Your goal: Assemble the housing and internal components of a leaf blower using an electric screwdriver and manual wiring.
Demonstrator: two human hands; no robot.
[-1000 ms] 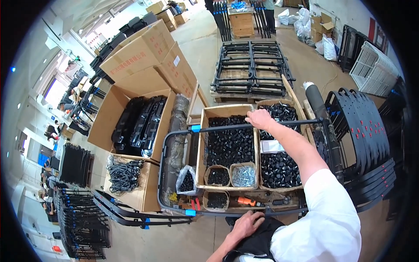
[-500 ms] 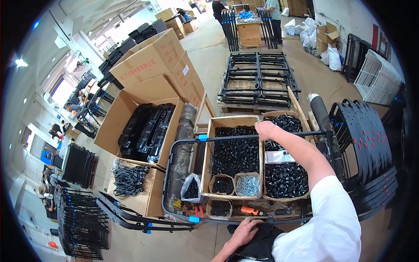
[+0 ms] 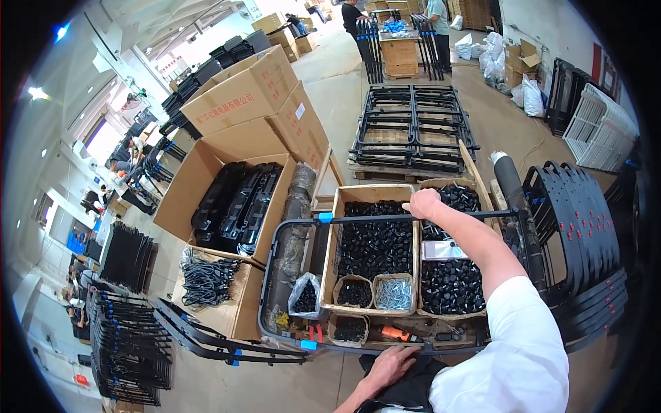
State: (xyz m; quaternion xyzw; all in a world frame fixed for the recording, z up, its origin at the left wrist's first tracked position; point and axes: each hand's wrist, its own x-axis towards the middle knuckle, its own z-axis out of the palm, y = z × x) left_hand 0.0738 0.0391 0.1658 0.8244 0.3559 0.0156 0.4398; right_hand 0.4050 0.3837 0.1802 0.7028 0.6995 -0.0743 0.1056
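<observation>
A black tubular metal frame (image 3: 372, 219) with rounded corners and blue tape patches lies across the open boxes in front of me. My right hand (image 3: 422, 204) is closed around its far bar, above the partition between two boxes of black knobs. The hand hides the bar at that spot. My left hand (image 3: 390, 368) rests at the near bar over dark cloth, its fingers loosely stretched out and their tips by the bar. Just beyond these fingers lies an orange-and-black tool (image 3: 399, 334), partly behind the bar.
Inside the frame are a wooden box of black knobs (image 3: 372, 248), a small box of silver screws (image 3: 393, 294) and a pale flat device (image 3: 443, 250). A carton of black parts (image 3: 279, 227) stands left. Curved black frames (image 3: 575, 220) are stacked right; more lie on a pallet (image 3: 413, 127) ahead.
The view has shifted slightly, so the scene sits a little lower and further right. Both hands keep nearly the same places at the frame.
</observation>
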